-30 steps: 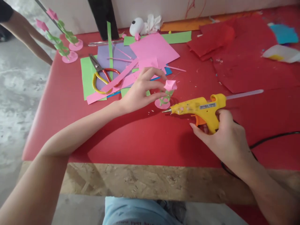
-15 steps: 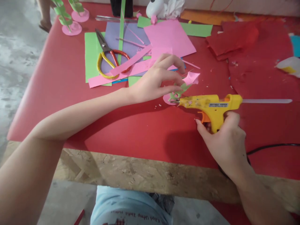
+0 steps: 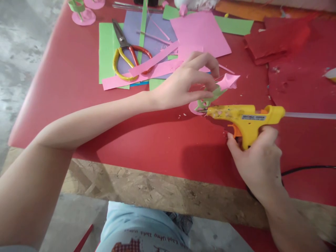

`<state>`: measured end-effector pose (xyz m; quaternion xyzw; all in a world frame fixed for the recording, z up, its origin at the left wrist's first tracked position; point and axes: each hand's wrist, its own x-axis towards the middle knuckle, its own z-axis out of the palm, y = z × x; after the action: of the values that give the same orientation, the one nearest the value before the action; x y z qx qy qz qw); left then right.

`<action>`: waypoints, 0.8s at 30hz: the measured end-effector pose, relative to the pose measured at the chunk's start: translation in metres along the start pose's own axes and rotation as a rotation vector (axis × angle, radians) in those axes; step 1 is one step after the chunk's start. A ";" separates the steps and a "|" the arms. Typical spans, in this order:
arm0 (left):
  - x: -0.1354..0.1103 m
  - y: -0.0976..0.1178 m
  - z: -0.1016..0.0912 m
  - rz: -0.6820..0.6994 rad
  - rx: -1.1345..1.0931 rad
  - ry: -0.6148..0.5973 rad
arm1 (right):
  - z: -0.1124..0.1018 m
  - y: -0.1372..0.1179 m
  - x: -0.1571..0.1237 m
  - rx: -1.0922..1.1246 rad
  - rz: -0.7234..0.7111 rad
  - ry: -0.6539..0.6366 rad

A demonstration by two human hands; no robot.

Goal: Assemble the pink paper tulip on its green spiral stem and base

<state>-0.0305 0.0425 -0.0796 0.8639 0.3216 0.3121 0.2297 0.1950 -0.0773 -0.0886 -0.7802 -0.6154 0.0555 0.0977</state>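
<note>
My left hand [image 3: 187, 84] pinches the green stem of a small paper flower [image 3: 228, 81], whose pink bloom tilts to the right above its round pink base [image 3: 193, 107] on the red table [image 3: 78, 87]. My right hand [image 3: 256, 159] grips the handle of a yellow hot glue gun [image 3: 245, 117], forefinger by the orange trigger. The gun's metal nozzle touches the flower where stem meets base. A clear glue stick pokes out of the gun's rear.
Red and yellow scissors [image 3: 126, 56] lie on green, purple and pink paper sheets [image 3: 201, 33] behind my left hand. Finished paper flowers [image 3: 84, 14] stand at the far left corner. Red paper [image 3: 275, 42] lies at the right. A black cord [image 3: 301, 170] trails right.
The flower has tipped over to the right in my left hand. The glue gun's nozzle has come in against the flower's stem and base. The camera has tilted downward.
</note>
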 end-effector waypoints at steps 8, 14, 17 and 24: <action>0.001 0.003 0.000 -0.019 0.035 -0.023 | 0.003 0.007 0.000 -0.022 -0.034 0.015; 0.002 -0.003 0.000 0.015 0.087 -0.073 | 0.004 0.007 -0.001 -0.042 -0.060 0.009; 0.002 -0.004 0.000 0.033 0.099 -0.103 | 0.008 0.010 -0.002 -0.066 -0.090 0.041; -0.003 -0.004 0.005 0.097 0.117 -0.058 | 0.013 0.017 -0.001 -0.105 -0.130 0.078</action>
<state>-0.0311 0.0422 -0.0866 0.8992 0.2902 0.2784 0.1725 0.2086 -0.0815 -0.1048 -0.7442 -0.6625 -0.0136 0.0840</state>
